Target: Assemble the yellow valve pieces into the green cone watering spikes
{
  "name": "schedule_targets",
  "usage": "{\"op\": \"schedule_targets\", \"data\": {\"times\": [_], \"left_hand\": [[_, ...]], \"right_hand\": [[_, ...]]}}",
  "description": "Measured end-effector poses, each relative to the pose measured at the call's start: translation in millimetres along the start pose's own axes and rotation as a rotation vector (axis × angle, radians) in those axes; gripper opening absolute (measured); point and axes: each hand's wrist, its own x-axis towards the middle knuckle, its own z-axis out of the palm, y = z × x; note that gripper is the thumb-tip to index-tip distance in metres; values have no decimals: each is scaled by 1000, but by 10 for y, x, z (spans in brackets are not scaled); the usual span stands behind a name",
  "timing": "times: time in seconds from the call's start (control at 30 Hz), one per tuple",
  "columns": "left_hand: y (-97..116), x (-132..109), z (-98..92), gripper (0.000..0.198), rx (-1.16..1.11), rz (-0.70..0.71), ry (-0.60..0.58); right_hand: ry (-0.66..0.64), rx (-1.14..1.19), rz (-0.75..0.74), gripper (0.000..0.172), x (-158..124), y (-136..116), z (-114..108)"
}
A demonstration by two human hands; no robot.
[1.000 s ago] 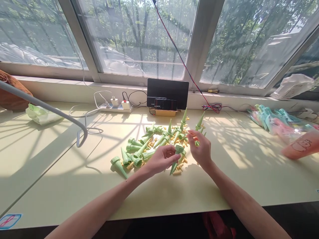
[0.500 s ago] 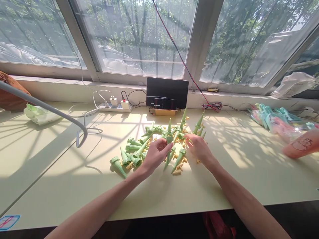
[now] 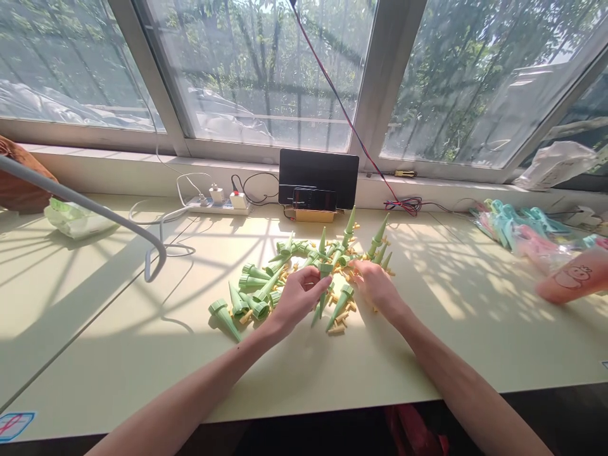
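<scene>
My left hand pinches a green plastic watering spike by its wide ribbed cap, with the pointed end down over the table. To its right, my right hand reaches into the pile with thumb and fingers close together; what lies between the fingertips is too small to make out. Around both hands lie several more green spikes, some on their sides and some pointing up. Small yellow T-shaped plastic pieces are scattered among them, several close to my right fingertips.
Behind the pile stands a dark tablet with a phone leaning before it. A power strip with cables lies back left. A grey curved metal bar crosses the left side. Plastic-wrapped teal and pink items and a pink cup lie right.
My right hand has shifted slightly left and closed in among the yellow pieces. My left hand still holds the spike, a touch lower and further right.
</scene>
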Motion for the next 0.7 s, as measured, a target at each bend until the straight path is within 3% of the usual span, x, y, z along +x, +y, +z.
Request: {"op": "schedule_targets", "data": {"times": [0.3,0.7], "left_hand": [[-14,-1,-4,35,-2,25,-20],[-17,4,-11,37,-1,33,-27]], "right_hand": [[-26,-70,10,21,-15,13,29],[59,-15,40,18,-42,-83,-2]]}}
